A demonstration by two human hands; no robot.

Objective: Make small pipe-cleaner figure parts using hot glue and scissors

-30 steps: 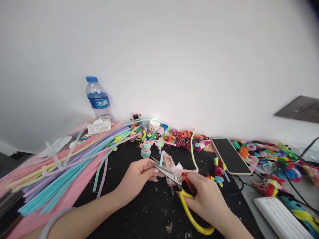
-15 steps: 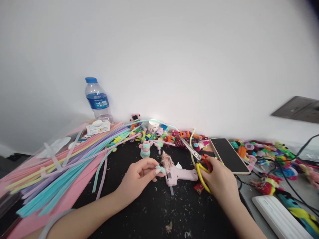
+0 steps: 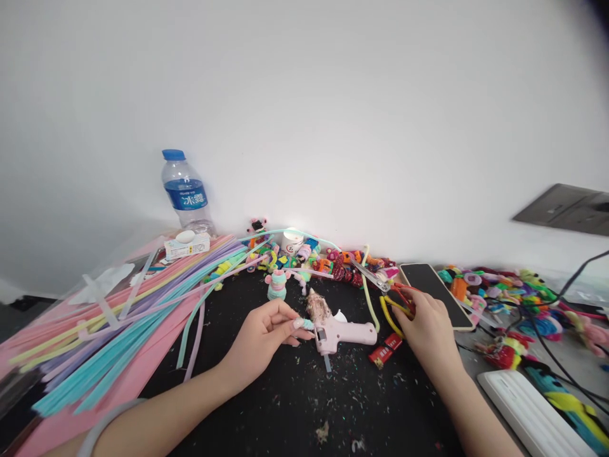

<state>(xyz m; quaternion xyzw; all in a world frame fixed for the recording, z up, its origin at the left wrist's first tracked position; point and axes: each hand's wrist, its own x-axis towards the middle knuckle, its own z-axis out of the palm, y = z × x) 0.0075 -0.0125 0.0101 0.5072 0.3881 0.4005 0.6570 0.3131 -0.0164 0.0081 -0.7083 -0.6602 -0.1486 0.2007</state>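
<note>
A small light-blue fuzzy pipe-cleaner piece (image 3: 307, 324) is pinched between the thumb and fingers of my left hand (image 3: 267, 334), close to the nose end of a pale pink glue gun (image 3: 352, 333). The glue gun lies on its side on the black mat. To its right, my right hand (image 3: 431, 330) grips the yellow and red handles of scissors (image 3: 397, 311); their blades point away, up and to the left. Behind the glue gun stands a little teal-and-pink pipe-cleaner figure (image 3: 276, 284) with round ears. A red packet (image 3: 386, 351) lies by the scissors.
Bundled pastel pipe cleaners (image 3: 128, 317) cover the left side. Along the wall sit a water bottle (image 3: 185, 193), a white cup (image 3: 292, 241) and many small colourful figures (image 3: 342, 266). A phone (image 3: 435, 295), cables and a white power strip (image 3: 528, 412) are at the right.
My right hand has moved right with the scissors and lowered them, uncovering more of the red packet. My left hand has barely shifted, keeping its pinch on the pipe-cleaner piece.
</note>
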